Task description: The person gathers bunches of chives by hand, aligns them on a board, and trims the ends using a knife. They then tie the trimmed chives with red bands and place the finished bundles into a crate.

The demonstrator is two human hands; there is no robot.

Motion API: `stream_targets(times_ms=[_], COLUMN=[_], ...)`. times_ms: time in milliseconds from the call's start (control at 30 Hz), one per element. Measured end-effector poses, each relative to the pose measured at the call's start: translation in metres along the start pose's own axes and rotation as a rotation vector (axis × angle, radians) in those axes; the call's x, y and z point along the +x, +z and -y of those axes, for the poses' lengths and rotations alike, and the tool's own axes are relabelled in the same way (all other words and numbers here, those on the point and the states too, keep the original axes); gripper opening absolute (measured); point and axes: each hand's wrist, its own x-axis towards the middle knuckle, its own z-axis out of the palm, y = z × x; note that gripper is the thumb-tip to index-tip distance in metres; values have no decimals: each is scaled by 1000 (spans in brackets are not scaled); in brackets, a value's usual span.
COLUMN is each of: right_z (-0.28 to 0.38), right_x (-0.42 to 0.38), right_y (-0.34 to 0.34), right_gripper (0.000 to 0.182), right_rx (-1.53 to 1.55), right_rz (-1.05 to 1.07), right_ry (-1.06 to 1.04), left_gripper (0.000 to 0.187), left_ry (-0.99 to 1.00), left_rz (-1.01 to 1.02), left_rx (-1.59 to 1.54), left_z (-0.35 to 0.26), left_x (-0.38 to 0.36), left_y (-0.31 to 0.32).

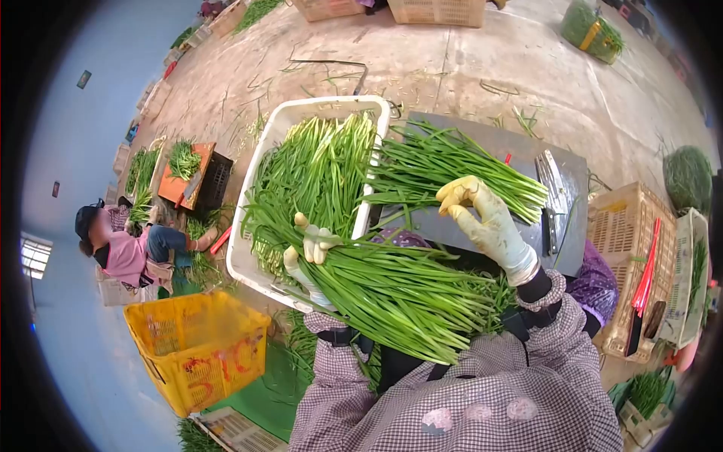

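Left hand (pixel 310 252), gloved: centre of the frame, closed around a thick bundle of green chives (pixel 399 290); the bundle runs from the grip down and right across the lap, stalk ends fanning toward the lower centre.

Right hand (pixel 489 224), gloved: right of centre, fingers loosely curled, resting on a second spread of chives (pixel 452 169) that lies on the grey board (pixel 520 147). Whether it grips any stalks, I cannot tell. The two hands are apart, the held bundle below and between them.

White crate (pixel 260 162): upper centre-left, filled with loose chives (pixel 316 173), just above the left hand.

Metal cutter blade (pixel 553 200): right edge of the board, beside the right hand.

Yellow crate (pixel 199 350): lower left.

Woven basket (pixel 625 260) with a red-handled tool (pixel 648 267): right edge.

Another person (pixel 132 245): seated at left, beside an orange board (pixel 188 177) bearing greens.

Concrete floor (pixel 452 68): upper frame, strewn with stray stalks.
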Motion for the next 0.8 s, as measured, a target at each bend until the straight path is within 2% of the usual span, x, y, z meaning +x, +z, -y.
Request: stream_targets(times_ms=[67, 100, 133, 200, 233, 267, 333, 367, 400, 467, 500, 533, 600, 667, 767, 800], right_z=[-13, -23, -32, -51, -66, -70, -78, -76, -73, -68, -65, -61, -32, -4, 26, 25], right_x=[-4, -7, -10, -15, -24, -32, -44, -46, -50, -61, -66, -69, -72, -76, -82, -90], right_y=[2, 0, 0, 2, 3, 4, 7, 7, 6, 5, 5, 1, -14, -22, -20, -21], right_gripper=[6, 13, 13, 30, 46, 50, 51, 43, 43, 35, 26, 26, 19, 17, 19, 23], right_rx=[149, 111, 119, -227, -204, -82, 11, 29, 31, 46, 42, 40, 258, 287, 256, 124], right_rz=[-66, -35, -35, 37, 112, 186, 368, 436, 434, 232, 165, 163, 133, 118, 109, 173], right_ry=[133, 162, 161, -38, 36, 136, 289, 444, 445, 368, 343, 343, 721, 766, 623, 576], left_gripper=[54, 54, 54, 54, 55, 55, 54, 53, 53, 53, 53, 53, 52, 54, 55, 55], left_ry=[-22, -46, -45, -32, -4, -6, -43, -27, -29, -1, 30, 28, 20, 44, 79, 87], left_rz=[4, 8, 6, 39, 31, 31, 52, -16, -17, -41, -56, -55, -35, -10, 16, 15], left_rx=[-18, -34, -26, 56, 29, 31, -53, -86, -85, -20, 15, 13, 2, 86, 201, 228], left_z=[2, 2, 0, -4, -2, -3, -5, -3, -1, 1, -2, -4, -6, -3, -3, -5], left_x=[0, 0, 0, 3, 2, 1, 0, -4, -4, -3, -4, -5, -6, -6, -6, -7], left_y=[3, 5, 4, 1, -1, -2, -5, 2, 7, 12, 9, 6, 2, 0, -1, -2])
